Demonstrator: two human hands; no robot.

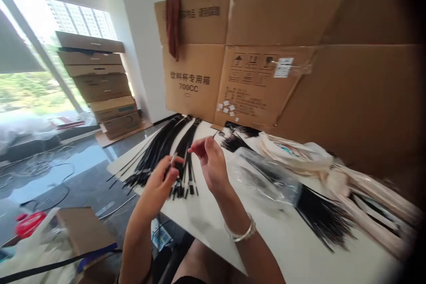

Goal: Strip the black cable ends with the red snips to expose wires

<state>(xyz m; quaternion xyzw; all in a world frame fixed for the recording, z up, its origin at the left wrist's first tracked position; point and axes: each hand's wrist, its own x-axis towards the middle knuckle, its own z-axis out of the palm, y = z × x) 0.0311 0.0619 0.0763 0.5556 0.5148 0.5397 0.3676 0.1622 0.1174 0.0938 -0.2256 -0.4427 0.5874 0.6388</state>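
Note:
Over the front of the white table (pixel 196 230), my left hand (pixel 158 186) is closed around a thin dark piece with a silvery tip (pixel 173 158); its kind is not clear. My right hand (pixel 213 166) is raised beside it, a small gap between the two. Its fingers are curled together and blurred, and what they may hold is too small to make out. Behind and below both hands lie bundles of long black cables (pixel 156 151), fanned out with their ends towards me. A silvery bracelet (pixel 244 230) circles my right wrist.
At right lie a clear plastic bag (pixel 262 177), more thin black strands (pixel 322 217) and cream wrapping (pixel 359 186). A cardboard panel (pixel 196 62) stands along the back. Stacked boxes (pixel 100 84) are at left, an open carton (pixel 80 230) and white bag (pixel 43 253) at lower left.

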